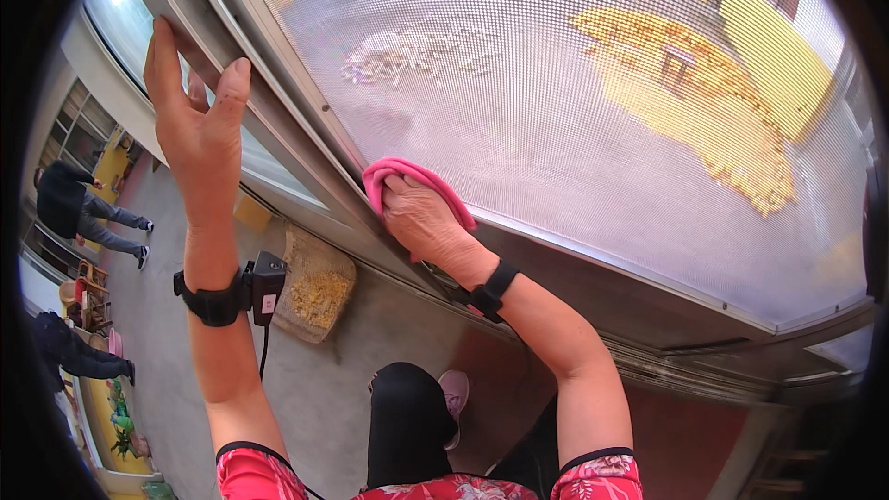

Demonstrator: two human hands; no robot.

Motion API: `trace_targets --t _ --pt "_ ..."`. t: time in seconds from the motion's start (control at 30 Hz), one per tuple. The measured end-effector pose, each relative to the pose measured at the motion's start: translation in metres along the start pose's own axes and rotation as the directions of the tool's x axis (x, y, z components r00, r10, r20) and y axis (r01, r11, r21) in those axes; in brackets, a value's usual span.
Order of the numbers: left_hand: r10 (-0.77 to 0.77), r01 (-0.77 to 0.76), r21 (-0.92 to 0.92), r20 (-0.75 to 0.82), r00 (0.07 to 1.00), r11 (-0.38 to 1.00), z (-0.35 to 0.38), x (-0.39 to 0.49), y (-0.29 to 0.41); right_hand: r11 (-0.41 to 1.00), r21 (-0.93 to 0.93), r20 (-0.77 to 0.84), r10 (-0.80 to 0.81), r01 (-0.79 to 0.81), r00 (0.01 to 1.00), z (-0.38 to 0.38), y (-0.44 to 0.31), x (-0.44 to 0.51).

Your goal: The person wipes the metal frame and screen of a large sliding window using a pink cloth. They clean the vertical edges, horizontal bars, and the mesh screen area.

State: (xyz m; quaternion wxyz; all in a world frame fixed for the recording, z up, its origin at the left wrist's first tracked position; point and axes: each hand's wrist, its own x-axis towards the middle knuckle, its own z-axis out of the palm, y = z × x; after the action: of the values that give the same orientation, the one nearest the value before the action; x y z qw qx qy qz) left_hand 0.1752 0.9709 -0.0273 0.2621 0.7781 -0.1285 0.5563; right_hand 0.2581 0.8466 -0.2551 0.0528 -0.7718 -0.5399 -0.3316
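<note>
My left hand (201,104) grips the edge of a metal door or window frame (278,107), its thumb on the near face and its fingers on the far side. Lower and to the right, my right hand (424,219) presses a folded pink cloth (424,177) against the lower corner of the framed mesh screen (528,153). The cloth lies under my palm and fingers, touching the metal edge. Black straps circle both wrists, and the left one carries a small black device (267,288).
A woven sack (316,285) with yellow pieces lies on the floor below the frame. Two people (66,201) are at the far left, near wooden chairs (90,292) and potted plants (121,423). Through the mesh show a yellow spread pile (694,104) and a paler scattered pile (417,52).
</note>
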Motion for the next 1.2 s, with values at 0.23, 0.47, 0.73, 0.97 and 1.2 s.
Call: trace_targets --t 0.23,0.47,0.73,0.97,1.2 --pt "0.017 -0.018 -0.05 -0.014 1.0 0.999 0.001 0.0 -0.006 0.96 0.212 0.078 0.167 -0.18 0.983 -0.055 -0.004 -0.048" --pt "-0.002 0.002 -0.029 -0.008 1.0 1.0 0.0 0.002 -0.008 0.991 -0.03 -0.279 0.119 -0.133 0.953 0.008 -0.001 0.004" --pt "0.021 -0.021 -0.002 0.008 1.0 1.0 -0.004 0.004 -0.014 0.992 -0.045 -0.058 0.115 -0.118 0.992 -0.013 -0.006 -0.016" --pt "0.033 -0.033 0.015 0.01 0.999 0.999 -0.006 -0.005 -0.025 0.997 0.073 -0.101 -0.02 0.028 0.995 0.013 -0.006 -0.046" --pt "0.037 -0.037 -0.015 0.002 0.999 0.999 -0.005 0.0 -0.023 0.908 0.371 0.021 0.201 -0.194 0.979 0.068 -0.027 -0.025"
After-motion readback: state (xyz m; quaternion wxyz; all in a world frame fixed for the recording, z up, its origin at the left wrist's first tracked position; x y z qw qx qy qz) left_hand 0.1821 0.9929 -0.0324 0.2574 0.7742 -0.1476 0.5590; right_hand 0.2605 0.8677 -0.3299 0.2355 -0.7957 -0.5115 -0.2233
